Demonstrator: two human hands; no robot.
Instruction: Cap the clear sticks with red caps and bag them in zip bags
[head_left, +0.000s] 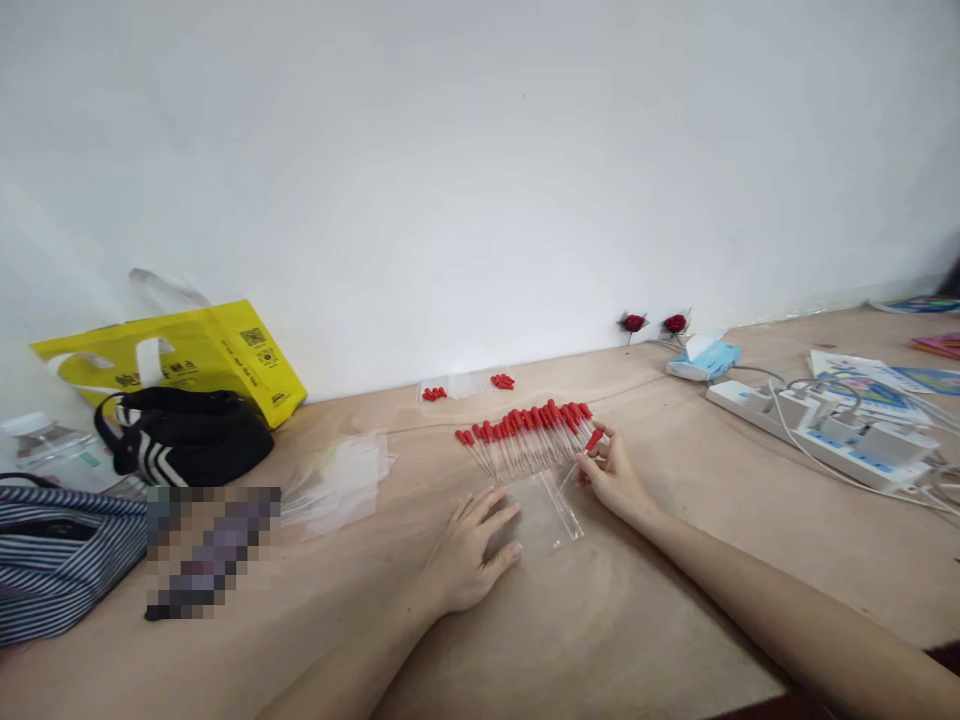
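My right hand (621,478) pinches a glass dropper (594,440) by its red rubber bulb, the thin tube slanting down to the left. Below it a clear zip bag (534,512) lies flat on the table. My left hand (471,552) rests at the bag's left edge, fingers apart and holding nothing; whether the fingertips press on the bag I cannot tell. Just behind the bag, a row of several more droppers (531,422) lies side by side, red bulbs toward the wall and clear tubes toward me.
Left of my hands lies a pile of clear bags (341,487). Small groups of red bulbs (434,394) sit by the wall. A yellow bag (217,350), black pouch (202,440) and striped bag (67,560) stand left. A power strip (817,435) and tissue pack (705,358) lie right.
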